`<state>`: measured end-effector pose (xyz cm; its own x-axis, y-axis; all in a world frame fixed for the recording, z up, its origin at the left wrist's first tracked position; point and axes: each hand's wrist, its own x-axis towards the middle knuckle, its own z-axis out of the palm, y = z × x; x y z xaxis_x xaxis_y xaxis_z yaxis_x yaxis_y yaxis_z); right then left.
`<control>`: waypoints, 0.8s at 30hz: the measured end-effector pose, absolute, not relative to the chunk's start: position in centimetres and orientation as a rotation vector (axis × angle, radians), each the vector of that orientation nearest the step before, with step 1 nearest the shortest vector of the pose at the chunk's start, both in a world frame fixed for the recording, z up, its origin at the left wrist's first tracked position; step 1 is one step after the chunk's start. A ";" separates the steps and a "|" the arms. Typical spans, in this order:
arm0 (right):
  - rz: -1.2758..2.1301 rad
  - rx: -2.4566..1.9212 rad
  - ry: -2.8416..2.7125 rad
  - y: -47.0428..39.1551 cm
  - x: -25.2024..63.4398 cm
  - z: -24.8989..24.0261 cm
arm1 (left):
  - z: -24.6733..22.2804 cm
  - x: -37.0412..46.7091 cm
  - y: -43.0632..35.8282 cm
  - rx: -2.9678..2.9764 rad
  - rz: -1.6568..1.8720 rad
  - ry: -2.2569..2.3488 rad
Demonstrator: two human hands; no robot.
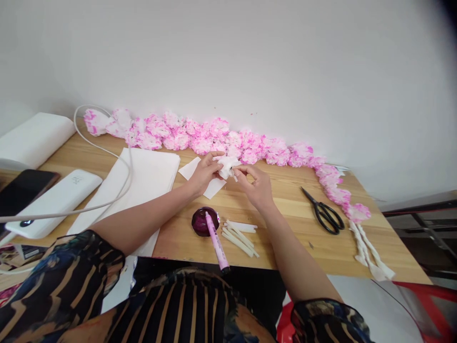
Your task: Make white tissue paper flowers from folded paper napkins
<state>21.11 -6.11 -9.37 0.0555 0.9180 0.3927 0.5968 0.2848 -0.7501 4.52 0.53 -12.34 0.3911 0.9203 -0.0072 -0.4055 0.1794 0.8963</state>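
Note:
My left hand (pixel 207 172) pinches the left side of a crumpled white tissue piece (pixel 228 166) over the middle of the table. On its right side, the fingertips of my right hand (pixel 255 185) close on the same tissue. White paper pieces (pixel 215 187) lie under and beside my left hand. Nearer to me, a pink marker (pixel 216 243) rests with its tip on a small dark purple dish (pixel 200 222). Several thin white rolled sticks (pixel 239 240) lie just right of the dish.
Pink-and-white paper flowers (pixel 203 136) line the wall and curve down the right side. Black scissors (pixel 323 212) lie at the right. White sheets (pixel 143 164), a white power bank (pixel 59 202), a dark phone (pixel 26 190) and a cable (pixel 130 166) are at the left.

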 end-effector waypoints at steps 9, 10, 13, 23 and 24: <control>0.360 -1.428 -1.802 -6.0 21.0 -9.4 | -11.9 4.6 0.2 1.025 1.019 0.686; 0.372 -1.434 -1.784 -6.0 21.0 -9.4 | -11.9 4.6 0.1 1.023 1.019 0.683; 0.457 -1.453 -1.688 -6.0 20.9 -9.4 | -11.8 4.8 -0.1 1.014 1.007 0.667; 0.612 -1.391 -1.398 -5.7 21.3 -9.5 | -12.1 4.6 0.3 0.970 1.009 0.615; 0.604 -1.378 -1.342 -5.5 21.5 -9.6 | -12.1 4.6 0.4 0.937 1.018 0.605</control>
